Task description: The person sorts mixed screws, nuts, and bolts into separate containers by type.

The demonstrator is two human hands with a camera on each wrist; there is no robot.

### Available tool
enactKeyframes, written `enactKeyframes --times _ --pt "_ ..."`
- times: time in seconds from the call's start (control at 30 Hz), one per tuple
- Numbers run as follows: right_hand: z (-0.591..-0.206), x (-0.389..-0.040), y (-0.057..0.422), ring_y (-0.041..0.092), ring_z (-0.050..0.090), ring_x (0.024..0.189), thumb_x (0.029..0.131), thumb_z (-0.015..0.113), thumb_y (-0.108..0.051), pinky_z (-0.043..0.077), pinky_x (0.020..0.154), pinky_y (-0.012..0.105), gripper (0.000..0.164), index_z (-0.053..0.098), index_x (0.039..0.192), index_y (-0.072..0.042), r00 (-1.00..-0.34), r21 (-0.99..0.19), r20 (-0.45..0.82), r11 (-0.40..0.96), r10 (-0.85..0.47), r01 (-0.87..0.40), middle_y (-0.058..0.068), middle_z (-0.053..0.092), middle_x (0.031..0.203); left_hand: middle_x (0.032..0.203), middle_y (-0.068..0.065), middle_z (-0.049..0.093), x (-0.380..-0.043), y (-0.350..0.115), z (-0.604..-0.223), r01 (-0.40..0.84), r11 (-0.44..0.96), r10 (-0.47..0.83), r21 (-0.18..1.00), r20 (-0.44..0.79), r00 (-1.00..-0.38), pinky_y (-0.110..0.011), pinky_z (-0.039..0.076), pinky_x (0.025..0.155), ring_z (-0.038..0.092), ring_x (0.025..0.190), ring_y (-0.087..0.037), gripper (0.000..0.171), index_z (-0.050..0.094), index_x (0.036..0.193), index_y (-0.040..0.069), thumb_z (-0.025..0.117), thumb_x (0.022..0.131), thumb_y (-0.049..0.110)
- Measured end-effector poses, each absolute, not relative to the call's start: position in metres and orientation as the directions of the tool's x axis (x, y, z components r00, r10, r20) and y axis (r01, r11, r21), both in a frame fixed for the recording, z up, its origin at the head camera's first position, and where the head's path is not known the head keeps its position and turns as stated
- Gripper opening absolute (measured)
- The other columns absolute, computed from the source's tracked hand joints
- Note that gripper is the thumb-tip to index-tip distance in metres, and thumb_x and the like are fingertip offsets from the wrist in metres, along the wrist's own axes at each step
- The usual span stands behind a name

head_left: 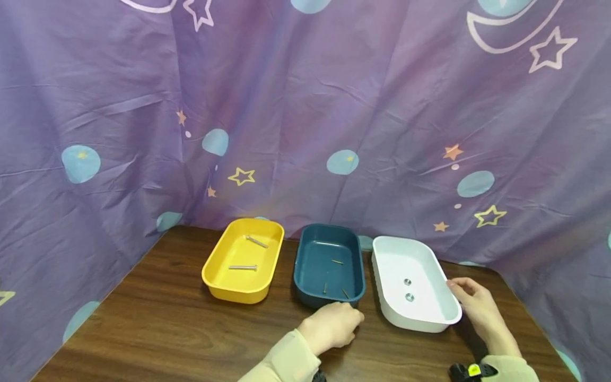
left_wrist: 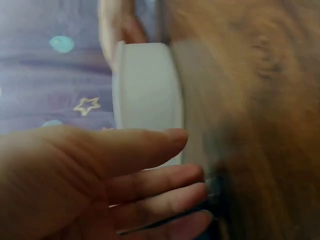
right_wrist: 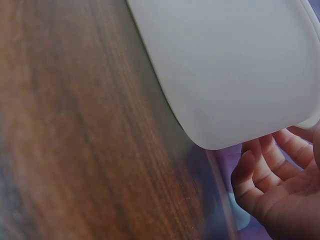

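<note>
My left hand is at the near end of the dark blue tray, overlapping its front wall in the head view. In the left wrist view, its thumb and fingers are loosely extended with nothing between them. My right hand grips the long right side of the white tray by its rim; in the right wrist view the bent fingers lie against the tray's edge. Two small metal nuts lie inside the white tray. Several thin screws are scattered in the blue one.
A yellow tray stands on the left with two long bolts in it. All three trays sit in a row on the brown wooden table. Behind the table hangs a purple curtain with stars and moons.
</note>
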State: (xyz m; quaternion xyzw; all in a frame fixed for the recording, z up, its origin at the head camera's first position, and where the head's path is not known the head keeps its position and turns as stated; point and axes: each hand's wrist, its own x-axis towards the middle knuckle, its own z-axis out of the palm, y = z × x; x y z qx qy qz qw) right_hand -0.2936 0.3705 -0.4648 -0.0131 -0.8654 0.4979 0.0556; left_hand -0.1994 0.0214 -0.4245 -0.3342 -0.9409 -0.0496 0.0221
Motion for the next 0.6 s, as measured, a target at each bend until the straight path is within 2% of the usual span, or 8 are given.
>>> enactKeyframes --times 0.17,0.3,0.5,0.6 --pt "-0.463 -0.298 0.367 0.010 0.060 0.077 0.099 0.056 -0.035 0.051 0.065 0.029 0.048 0.053 0.117 0.009 -0.993 -0.863 0.090 0.504 0.071 -0.042 0.004 0.061 0.091 0.078 0.004 0.067 -0.198 0.019 -0.431 0.635 0.770 0.624 0.058 0.137 -0.770 -0.021 0.050 0.065 0.063 0.072 -0.007 0.015 0.068 0.083 0.017 0.073 0.081 0.003" --pt "-0.463 -0.299 0.367 0.009 0.059 0.075 0.100 0.055 -0.031 0.050 0.064 0.028 0.045 0.054 0.115 0.011 -0.991 -0.858 0.123 0.509 0.059 -0.076 0.004 0.062 0.090 0.079 0.003 0.067 -0.198 0.015 -0.436 0.640 0.768 0.621 0.028 0.214 -0.754 -0.022 0.050 0.065 0.063 0.073 -0.008 0.013 0.069 0.084 0.015 0.072 0.082 0.003" --pt "-0.465 -0.295 0.370 0.008 0.058 0.075 0.100 0.055 -0.031 0.049 0.065 0.027 0.045 0.054 0.116 0.012 -0.989 -0.848 0.131 0.524 0.066 -0.077 0.003 0.062 0.090 0.077 -0.001 0.067 -0.193 0.016 -0.444 0.517 0.852 0.521 -0.079 0.214 -0.826 -0.030 0.051 0.054 0.064 0.068 -0.015 0.005 0.072 0.077 0.014 0.075 0.078 0.010" --pt "-0.467 -0.293 0.370 0.008 0.058 0.074 0.100 0.056 -0.031 0.049 0.064 0.027 0.046 0.054 0.116 0.012 -0.988 -0.849 0.130 0.524 0.080 -0.069 0.005 0.062 0.089 0.078 -0.002 0.067 -0.192 0.017 -0.445 0.519 0.851 0.523 -0.076 0.201 -0.828 -0.030 0.051 0.056 0.065 0.070 -0.015 0.005 0.072 0.078 0.014 0.076 0.077 0.010"
